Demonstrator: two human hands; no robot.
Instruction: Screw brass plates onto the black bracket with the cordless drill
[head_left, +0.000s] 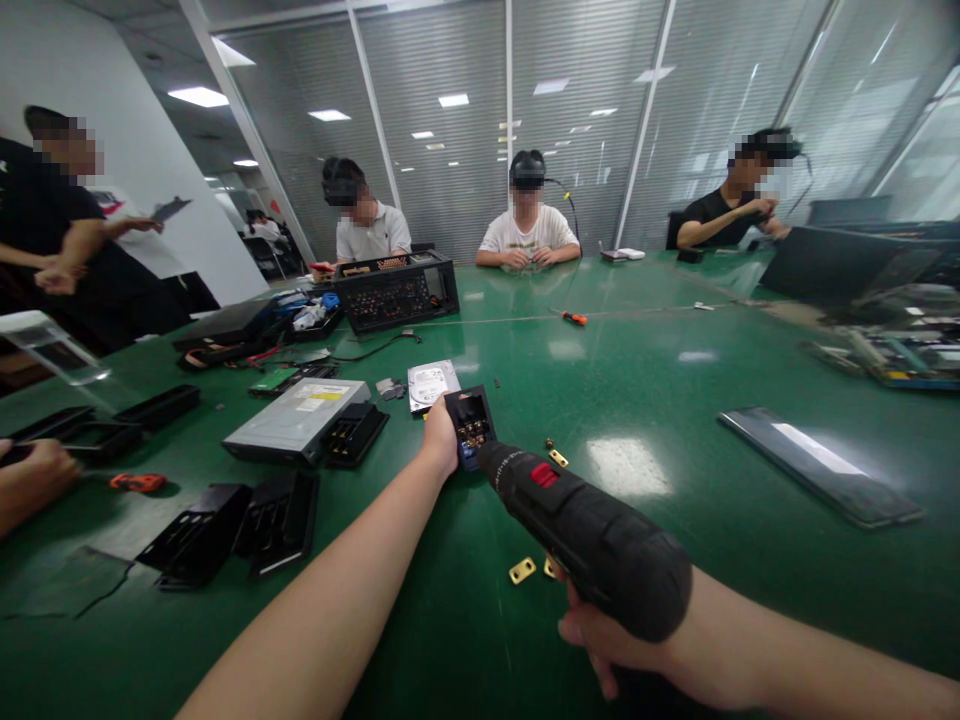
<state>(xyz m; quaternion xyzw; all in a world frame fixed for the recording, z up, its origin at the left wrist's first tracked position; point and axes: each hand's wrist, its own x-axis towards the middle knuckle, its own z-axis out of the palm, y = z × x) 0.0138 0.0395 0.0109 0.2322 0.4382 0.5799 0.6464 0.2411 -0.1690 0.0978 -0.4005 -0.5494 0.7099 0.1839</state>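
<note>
My left hand (440, 440) is closed around the side of a small black housing (470, 408) with a blue lower part and brass-coloured terminals inside. A black cordless drill (592, 530) with a red switch on top is gripped in my right hand (615, 635). Its front end points at the housing; the tip is hidden, so I cannot tell whether it touches the terminals. Below the drill lies a brass plate (522, 571) with two holes, and part of another shows beside my right fingers. Past the drill is one more brass piece (557, 458).
Beyond my left hand lie a hard drive (433, 383), a silver optical drive (304, 415) and black plastic parts (277, 520). A co-worker's hand (37, 480) is at the left edge. A phone-like slab (821, 465) lies right; a screwdriver (574, 318) lies farther back. Several people are around the table.
</note>
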